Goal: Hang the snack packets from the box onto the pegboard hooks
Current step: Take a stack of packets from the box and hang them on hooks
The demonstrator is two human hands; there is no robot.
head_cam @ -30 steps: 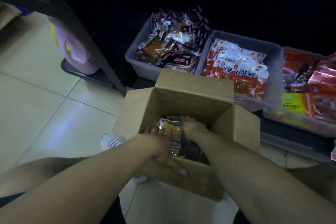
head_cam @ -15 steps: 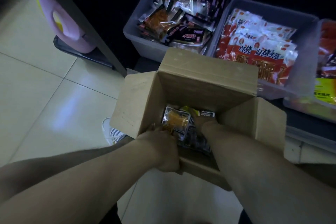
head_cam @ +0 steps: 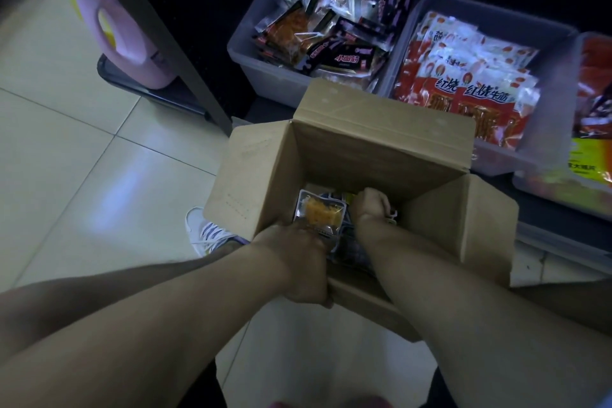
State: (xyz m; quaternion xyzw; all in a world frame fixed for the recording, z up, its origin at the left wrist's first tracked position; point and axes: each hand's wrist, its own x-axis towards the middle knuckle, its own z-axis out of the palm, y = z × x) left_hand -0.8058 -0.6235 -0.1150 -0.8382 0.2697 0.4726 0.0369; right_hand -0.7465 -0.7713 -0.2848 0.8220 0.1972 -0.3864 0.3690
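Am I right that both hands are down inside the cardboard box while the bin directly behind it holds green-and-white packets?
Not quite. The head view shows the left hand and right hand inside the cardboard box, but the bin directly behind it holds red-and-white packets, not green-and-white ones.

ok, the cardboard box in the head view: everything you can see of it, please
The brown corrugated cardboard box stands open on the floor, its four flaps folded outward; the far flap leans toward the grey plastic bins. The walls look plain and unprinted. Inside lie snack packets, one a clear packet with orange filling. Both hands reach into it: the left hand holds that packet at the near edge, and the right hand is curled deeper among the packets. Its base is hidden.
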